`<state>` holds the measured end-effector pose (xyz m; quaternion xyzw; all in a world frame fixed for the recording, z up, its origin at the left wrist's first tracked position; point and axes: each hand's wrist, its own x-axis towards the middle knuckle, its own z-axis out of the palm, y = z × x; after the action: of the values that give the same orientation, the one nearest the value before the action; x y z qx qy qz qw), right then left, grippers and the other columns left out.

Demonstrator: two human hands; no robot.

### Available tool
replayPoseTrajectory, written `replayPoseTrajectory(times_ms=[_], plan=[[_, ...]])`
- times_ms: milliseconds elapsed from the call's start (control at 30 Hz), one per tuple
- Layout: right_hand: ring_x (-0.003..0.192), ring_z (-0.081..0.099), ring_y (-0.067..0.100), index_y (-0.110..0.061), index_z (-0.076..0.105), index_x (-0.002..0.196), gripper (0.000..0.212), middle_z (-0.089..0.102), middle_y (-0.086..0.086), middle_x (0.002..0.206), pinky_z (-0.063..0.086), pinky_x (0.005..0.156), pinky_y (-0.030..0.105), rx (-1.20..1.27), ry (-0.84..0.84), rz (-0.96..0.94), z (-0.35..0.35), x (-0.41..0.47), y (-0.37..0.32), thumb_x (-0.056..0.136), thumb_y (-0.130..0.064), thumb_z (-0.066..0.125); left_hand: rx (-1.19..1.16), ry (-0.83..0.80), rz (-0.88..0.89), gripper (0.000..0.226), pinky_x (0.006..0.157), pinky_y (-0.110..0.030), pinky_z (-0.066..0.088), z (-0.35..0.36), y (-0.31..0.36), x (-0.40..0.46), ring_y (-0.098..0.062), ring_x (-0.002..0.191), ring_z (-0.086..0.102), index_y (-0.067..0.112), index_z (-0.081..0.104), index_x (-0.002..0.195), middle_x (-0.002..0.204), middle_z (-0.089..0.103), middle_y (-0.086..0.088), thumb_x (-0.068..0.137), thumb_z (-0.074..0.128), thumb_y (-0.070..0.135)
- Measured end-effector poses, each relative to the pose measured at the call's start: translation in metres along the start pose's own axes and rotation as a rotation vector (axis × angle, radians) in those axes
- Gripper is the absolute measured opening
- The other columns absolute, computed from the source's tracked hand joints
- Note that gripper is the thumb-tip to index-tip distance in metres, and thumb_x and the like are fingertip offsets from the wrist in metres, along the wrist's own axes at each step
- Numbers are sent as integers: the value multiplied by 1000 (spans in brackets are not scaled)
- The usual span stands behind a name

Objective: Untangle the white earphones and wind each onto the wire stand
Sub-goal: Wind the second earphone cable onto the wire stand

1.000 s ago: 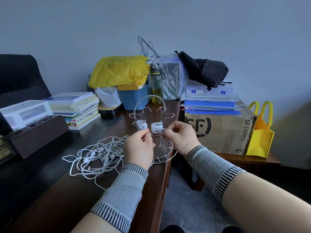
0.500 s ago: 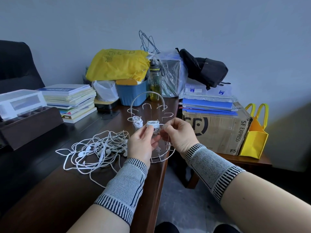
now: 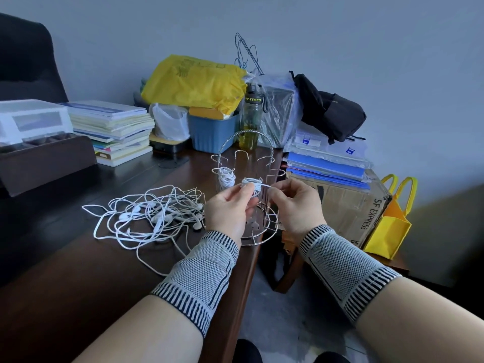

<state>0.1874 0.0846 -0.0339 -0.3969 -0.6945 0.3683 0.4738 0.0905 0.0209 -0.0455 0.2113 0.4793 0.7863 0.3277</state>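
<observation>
Both hands are raised in front of the wire stand (image 3: 246, 184), which sits at the near right edge of the dark surface (image 3: 78, 271). Left hand (image 3: 228, 208) pinches the cord at the left side of a coil (image 3: 252, 182) wound on one of the stand's hooks; right hand (image 3: 294, 204) pinches a short free run of the same cord (image 3: 265, 185) just right of it. The coil lies directly between and just beyond the fingertips, its winding axis roughly horizontal along the hook. A second, finished coil (image 3: 225, 176) hangs on the hook beyond the left hand. The tangled white earphones (image 3: 154, 216) lie left of the left hand, near its wrist, well apart from the right hand. Judgement: the last turn goes on with the right hand leading; the left hand is nearer the tangle for the next pull.
</observation>
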Motion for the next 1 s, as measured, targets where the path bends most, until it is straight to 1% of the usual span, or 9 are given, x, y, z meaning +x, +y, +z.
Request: replayPoseTrajectory(times_ms=[100,200,267,400,533,600,667,833,1000], plan=[[57,57,10,-14,68,72,12,67,-2,65,53,60,26,-86,-24,4,-12,3,-5,84,-15,69,7,9,8,6,60,-17,55,-1,1,0,-3,65,69,19,69,82,66,73,8,85,75,17],[64,62,16,-18,68,75,12,69,0,70,59,68,37,-282,-73,9,-29,12,-9,86,-21,67,24,18,11,7,61,-19,56,-1,0,0,-3,63,68,18,69,81,63,71,8,84,75,17],[61,61,16,-18,67,73,16,67,0,68,58,68,37,-421,-91,3,-39,18,-16,87,-27,68,27,19,9,7,59,-18,55,-1,0,0,-3,63,68,18,70,80,62,71,7,84,75,17],[59,55,15,-23,52,62,30,56,-5,61,45,55,24,-697,-81,-141,-43,28,-43,88,-29,64,20,18,-5,8,50,-17,52,-1,1,0,-4,57,66,16,69,79,60,71,6,85,75,15],[68,52,16,-23,47,63,30,53,-4,66,35,52,23,-944,-147,-289,-27,35,-68,91,-27,59,4,6,-21,6,54,-16,53,-1,2,1,-4,56,65,12,69,82,62,70,2,84,75,13],[72,56,19,-18,56,69,24,59,1,71,38,58,24,-967,-167,-329,-16,38,-75,91,-27,60,10,3,-19,8,59,-19,55,-1,2,2,-5,57,65,13,68,80,62,70,3,84,76,13],[68,57,18,-16,62,71,21,61,2,69,39,55,23,-923,-196,-307,-6,41,-80,89,-28,63,13,7,-14,9,62,-22,56,-1,0,3,-7,61,67,14,68,78,65,71,2,83,76,14],[55,55,13,-6,73,79,22,68,7,72,49,52,26,-747,-319,-196,15,46,-91,88,-26,68,15,16,-17,11,53,-18,48,-1,-5,8,-8,62,67,10,70,82,68,71,-2,83,77,18],[63,57,11,-8,74,88,19,67,1,78,48,53,21,-875,-471,-284,25,29,-95,91,-22,62,28,2,-13,13,48,-14,44,0,-6,10,-4,52,61,6,68,78,62,65,1,84,75,15]])
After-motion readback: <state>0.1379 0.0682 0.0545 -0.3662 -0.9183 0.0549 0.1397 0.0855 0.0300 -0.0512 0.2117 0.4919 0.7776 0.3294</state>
